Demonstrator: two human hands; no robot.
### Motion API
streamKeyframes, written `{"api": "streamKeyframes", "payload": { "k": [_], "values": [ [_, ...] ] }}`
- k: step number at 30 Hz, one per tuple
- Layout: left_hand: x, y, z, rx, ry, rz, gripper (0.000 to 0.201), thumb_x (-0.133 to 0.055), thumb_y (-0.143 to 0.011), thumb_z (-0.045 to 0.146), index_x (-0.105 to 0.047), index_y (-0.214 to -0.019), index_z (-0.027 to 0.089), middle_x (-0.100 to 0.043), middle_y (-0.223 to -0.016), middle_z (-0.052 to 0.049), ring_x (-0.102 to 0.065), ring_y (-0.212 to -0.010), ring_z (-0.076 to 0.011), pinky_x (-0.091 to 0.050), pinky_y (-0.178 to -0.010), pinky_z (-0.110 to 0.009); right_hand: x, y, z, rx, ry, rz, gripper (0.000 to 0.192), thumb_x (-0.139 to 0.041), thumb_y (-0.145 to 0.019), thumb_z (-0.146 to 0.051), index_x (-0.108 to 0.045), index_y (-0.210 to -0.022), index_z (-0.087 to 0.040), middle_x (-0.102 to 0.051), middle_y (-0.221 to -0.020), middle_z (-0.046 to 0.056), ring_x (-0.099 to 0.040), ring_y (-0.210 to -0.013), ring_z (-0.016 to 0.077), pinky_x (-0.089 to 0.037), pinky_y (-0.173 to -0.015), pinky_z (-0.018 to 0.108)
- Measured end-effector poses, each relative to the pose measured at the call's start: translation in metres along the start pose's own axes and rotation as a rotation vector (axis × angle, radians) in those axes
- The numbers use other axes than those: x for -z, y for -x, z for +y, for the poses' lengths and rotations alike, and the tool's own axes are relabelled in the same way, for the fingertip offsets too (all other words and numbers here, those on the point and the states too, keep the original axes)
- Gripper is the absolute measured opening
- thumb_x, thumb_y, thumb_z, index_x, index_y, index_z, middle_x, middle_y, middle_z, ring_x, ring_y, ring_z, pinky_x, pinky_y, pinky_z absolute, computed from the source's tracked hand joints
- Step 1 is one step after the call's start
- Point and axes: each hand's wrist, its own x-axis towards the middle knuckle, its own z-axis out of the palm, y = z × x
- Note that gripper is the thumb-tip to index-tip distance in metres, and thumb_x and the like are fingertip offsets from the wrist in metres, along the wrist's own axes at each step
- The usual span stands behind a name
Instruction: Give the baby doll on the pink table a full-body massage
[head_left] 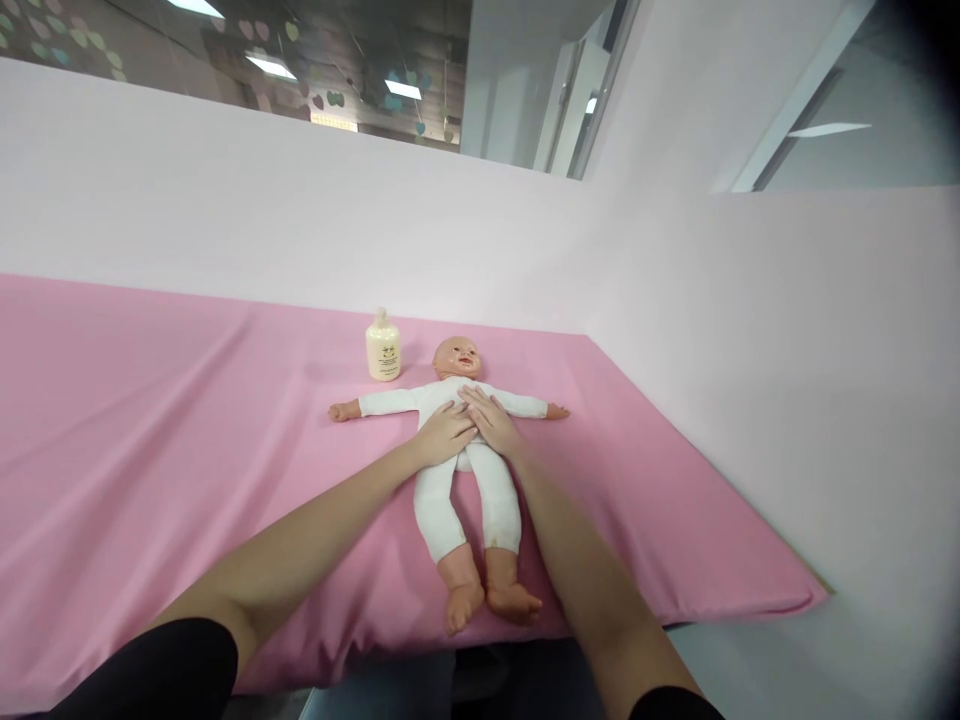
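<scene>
A baby doll point(433, 512) with a white cloth body lies on its back, head toward the wall and feet toward me. Its arms stretch out to both sides. My left hand point(445, 432) rests flat across the doll's belly, fingers extended to the right. On the doll's chest lies my right hand point(489, 415), also flat, its fingers pointing up and to the left. The fingertips of both hands come close together at the middle of the torso. A pale yellow bottle point(384, 350) with a printed label stands upright beyond the doll's outstretched arm on the left.
A pink sheet point(225, 430) covers the padded table, with folds at the left and a front edge near my body. White walls point(300, 210) rise behind and at the right. A window point(360, 70) with heart stickers is set above.
</scene>
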Motion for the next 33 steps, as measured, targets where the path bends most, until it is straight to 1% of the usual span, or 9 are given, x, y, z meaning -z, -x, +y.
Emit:
{"api": "streamKeyframes", "payload": {
  "k": [5,11,15,21,24,26,29,31,33],
  "values": [
    [-0.004,-0.001,-0.016,0.093,0.137,0.098,0.038,-0.032,-0.095,0.029,-0.059,-0.121,0.024,-0.056,-0.133,-0.002,-0.037,-0.135,-0.0181,-0.023,-0.114,-0.043,-0.002,0.000,0.009,-0.125,-0.020,0.052,0.052,-0.023,-0.095,-0.046,-0.037,-0.142,-0.028,-0.025,-0.153,-0.001,-0.014,-0.144,0.0233,-0.011,-0.115,0.052],
    [-0.012,0.004,-0.042,0.286,0.125,0.190,0.048,-0.030,-0.095,0.036,-0.043,-0.138,0.019,-0.036,-0.149,-0.005,-0.024,-0.141,-0.0209,-0.018,-0.116,-0.044,-0.004,0.005,0.022,-0.214,-0.039,0.124,0.055,-0.027,-0.094,-0.042,-0.033,-0.144,-0.019,-0.025,-0.153,0.005,-0.017,-0.144,0.0189,-0.012,-0.118,0.042],
    [-0.015,0.006,-0.052,0.391,0.133,0.232,0.051,-0.030,-0.094,0.037,-0.039,-0.141,0.016,-0.031,-0.151,-0.007,-0.023,-0.141,-0.0204,-0.019,-0.116,-0.042,-0.006,0.004,0.027,-0.256,-0.010,0.153,0.057,-0.028,-0.094,-0.042,-0.031,-0.144,-0.015,-0.027,-0.153,0.006,-0.020,-0.143,0.0188,-0.015,-0.118,0.036],
    [-0.014,0.008,-0.052,0.412,0.119,0.232,0.051,-0.031,-0.094,0.035,-0.039,-0.140,0.014,-0.031,-0.151,-0.010,-0.024,-0.141,-0.0208,-0.021,-0.116,-0.040,-0.009,0.006,0.008,-0.351,0.147,0.085,0.063,-0.030,-0.094,-0.039,-0.025,-0.144,-0.001,-0.024,-0.151,0.021,-0.018,-0.143,0.0259,-0.015,-0.116,0.040],
    [-0.016,0.008,-0.053,0.405,0.097,0.224,0.052,-0.029,-0.094,0.034,-0.037,-0.141,0.011,-0.029,-0.151,-0.012,-0.022,-0.142,-0.0206,-0.019,-0.116,-0.040,-0.009,0.010,-0.010,-0.320,0.199,0.032,0.071,-0.034,-0.093,-0.046,-0.020,-0.145,0.000,-0.017,-0.152,0.025,-0.012,-0.144,0.0327,-0.014,-0.115,0.046],
    [-0.016,0.008,-0.052,0.382,0.083,0.208,0.053,-0.028,-0.094,0.033,-0.036,-0.141,0.011,-0.029,-0.151,-0.013,-0.020,-0.142,-0.0215,-0.018,-0.116,-0.042,-0.008,0.013,-0.020,-0.221,0.202,-0.026,0.071,-0.034,-0.092,-0.050,-0.020,-0.147,-0.006,-0.012,-0.154,0.021,-0.007,-0.144,0.0345,-0.012,-0.115,0.049],
    [-0.013,0.010,-0.046,0.295,0.077,0.143,0.051,-0.028,-0.094,0.032,-0.035,-0.142,0.016,-0.030,-0.151,-0.010,-0.020,-0.142,-0.0221,-0.017,-0.115,-0.048,-0.005,0.013,-0.023,-0.080,0.178,-0.089,0.066,-0.033,-0.092,-0.053,-0.023,-0.148,-0.019,-0.011,-0.157,0.010,-0.004,-0.145,0.0312,-0.009,-0.115,0.050],
    [-0.008,0.012,-0.040,0.238,0.084,0.099,0.050,-0.027,-0.095,0.033,-0.035,-0.142,0.021,-0.032,-0.150,-0.007,-0.019,-0.142,-0.0214,-0.013,-0.115,-0.051,-0.004,0.010,-0.017,-0.039,0.138,-0.085,0.062,-0.031,-0.093,-0.051,-0.021,-0.148,-0.024,-0.015,-0.156,0.004,-0.006,-0.145,0.0263,-0.008,-0.116,0.049],
    [-0.003,0.013,-0.034,0.214,0.103,0.081,0.049,-0.027,-0.095,0.035,-0.035,-0.142,0.025,-0.033,-0.150,-0.004,-0.018,-0.143,-0.0211,-0.009,-0.114,-0.053,-0.004,0.007,-0.006,-0.059,0.095,-0.043,0.058,-0.029,-0.094,-0.048,-0.021,-0.148,-0.027,-0.020,-0.155,0.001,-0.009,-0.145,0.0227,-0.008,-0.117,0.047]
  ]
}}
